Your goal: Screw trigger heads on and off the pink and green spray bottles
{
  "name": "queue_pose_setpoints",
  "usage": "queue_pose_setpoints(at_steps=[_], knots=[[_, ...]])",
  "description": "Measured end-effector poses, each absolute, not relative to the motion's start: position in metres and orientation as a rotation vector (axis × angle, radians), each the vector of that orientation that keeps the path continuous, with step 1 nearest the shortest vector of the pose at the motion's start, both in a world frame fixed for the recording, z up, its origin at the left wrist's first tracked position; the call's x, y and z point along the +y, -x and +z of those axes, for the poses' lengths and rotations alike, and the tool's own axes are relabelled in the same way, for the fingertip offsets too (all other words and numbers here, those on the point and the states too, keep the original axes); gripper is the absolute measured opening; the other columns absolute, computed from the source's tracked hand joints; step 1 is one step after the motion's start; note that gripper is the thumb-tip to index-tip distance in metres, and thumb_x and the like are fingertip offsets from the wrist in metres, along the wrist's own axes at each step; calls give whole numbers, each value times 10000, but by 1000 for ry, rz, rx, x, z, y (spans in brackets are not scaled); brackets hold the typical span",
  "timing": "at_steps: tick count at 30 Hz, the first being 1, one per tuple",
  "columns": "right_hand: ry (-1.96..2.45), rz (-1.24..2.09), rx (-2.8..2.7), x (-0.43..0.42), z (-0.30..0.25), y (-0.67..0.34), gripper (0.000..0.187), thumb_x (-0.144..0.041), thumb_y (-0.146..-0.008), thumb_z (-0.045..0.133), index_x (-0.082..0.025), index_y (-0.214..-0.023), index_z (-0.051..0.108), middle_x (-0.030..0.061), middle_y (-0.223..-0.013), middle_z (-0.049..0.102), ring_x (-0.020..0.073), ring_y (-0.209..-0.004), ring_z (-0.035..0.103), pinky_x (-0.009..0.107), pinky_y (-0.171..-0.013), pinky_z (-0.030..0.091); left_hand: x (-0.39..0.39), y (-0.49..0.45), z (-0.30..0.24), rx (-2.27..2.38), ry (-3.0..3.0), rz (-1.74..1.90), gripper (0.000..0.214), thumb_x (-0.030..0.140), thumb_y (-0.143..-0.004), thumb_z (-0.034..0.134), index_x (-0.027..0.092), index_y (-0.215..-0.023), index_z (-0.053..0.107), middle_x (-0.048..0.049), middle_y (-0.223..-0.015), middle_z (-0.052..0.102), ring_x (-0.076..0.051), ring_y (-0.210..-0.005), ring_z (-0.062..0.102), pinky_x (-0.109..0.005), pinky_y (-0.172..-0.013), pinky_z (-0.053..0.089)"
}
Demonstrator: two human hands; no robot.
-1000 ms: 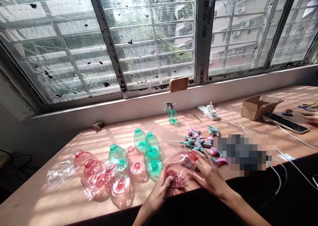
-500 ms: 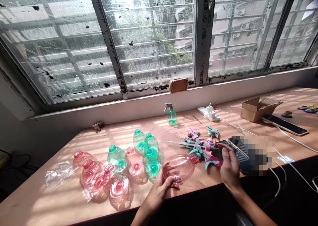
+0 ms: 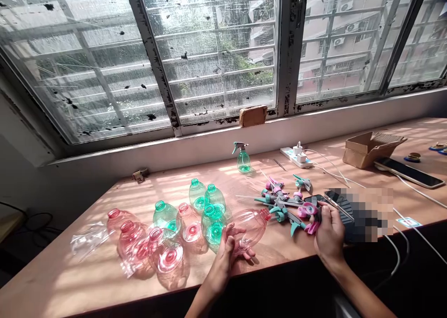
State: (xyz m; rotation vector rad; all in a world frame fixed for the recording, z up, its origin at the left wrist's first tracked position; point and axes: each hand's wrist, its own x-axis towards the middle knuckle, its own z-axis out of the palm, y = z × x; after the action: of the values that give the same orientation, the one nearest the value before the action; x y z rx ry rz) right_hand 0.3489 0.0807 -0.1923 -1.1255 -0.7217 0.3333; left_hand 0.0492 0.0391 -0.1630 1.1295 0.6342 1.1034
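My left hand [image 3: 225, 253] is closed round the body of a clear pink bottle [image 3: 249, 227], its fingers showing under and through the plastic. The bottle lies tilted, its open neck pointing right and slightly up. In my right hand [image 3: 330, 234] is a pink-and-grey trigger sprayer head [image 3: 309, 211], pinched between thumb and fingers and apart from the bottle. Beside it lies a heap of sprayer heads [image 3: 279, 201] in pink, teal and grey with thin dip tubes. To the left stand several pink bottles [image 3: 171, 264] and green bottles [image 3: 214, 227], all without tops.
A green spray bottle [image 3: 243, 159] with its sprayer on stands near the window ledge. Further right are a power strip [image 3: 296, 157], a cardboard box [image 3: 370, 150], a phone [image 3: 410, 172] and loose white cables. Crumpled clear plastic [image 3: 89, 241] lies at the left.
My right hand has lifted slightly and turned, bringing the pink sprayer head clear of the heap. The bottle in my left hand has shifted a little up and left.
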Motion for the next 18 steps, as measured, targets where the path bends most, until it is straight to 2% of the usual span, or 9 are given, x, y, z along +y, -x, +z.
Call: queue_pose_setpoints(at_steps=[3,6,11,15,18], knots=[[1199,265,-706,78,-190,-347,510,-676,-983,515,-202,-1090,670,57,-905,694,267,-814,664,426,-788,541,39,-49,-163,632,-1127,1108,723,767,-997,516,269,-1511,411,-138,-1308,634,-228,-856,733,-461,-858,579],[1244,204,-738,74,-183,-343,526,-685,-976,516,-190,-1034,684,95,-998,715,299,-952,669,445,-883,514,39,-48,-163,630,-1121,1112,736,762,-991,537,295,-1538,383,-152,-1397,585,-229,-880,727,-435,-823,578],[1268,157,-799,68,-174,-337,518,-677,-999,488,-199,-1035,684,99,-999,721,300,-952,681,433,-891,513,37,-48,-160,632,-1128,1117,776,744,-985,573,307,-1583,340,-157,-1395,593,-246,-916,727,-435,-853,564],[1285,111,-769,67,-176,-337,548,-694,-1012,463,-191,-1058,677,111,-1028,715,312,-987,673,444,-916,504,36,-49,-159,652,-1134,1145,781,719,-966,635,348,-1587,340,-173,-1515,506,-242,-907,727,-443,-831,582],[1305,93,-753,65,-178,-337,573,-697,-1027,442,-181,-1060,690,125,-1024,729,327,-998,679,447,-912,498,36,-50,-158,672,-1140,1154,803,729,-936,672,338,-1566,365,-189,-1531,484,-239,-878,726,-453,-802,598]])
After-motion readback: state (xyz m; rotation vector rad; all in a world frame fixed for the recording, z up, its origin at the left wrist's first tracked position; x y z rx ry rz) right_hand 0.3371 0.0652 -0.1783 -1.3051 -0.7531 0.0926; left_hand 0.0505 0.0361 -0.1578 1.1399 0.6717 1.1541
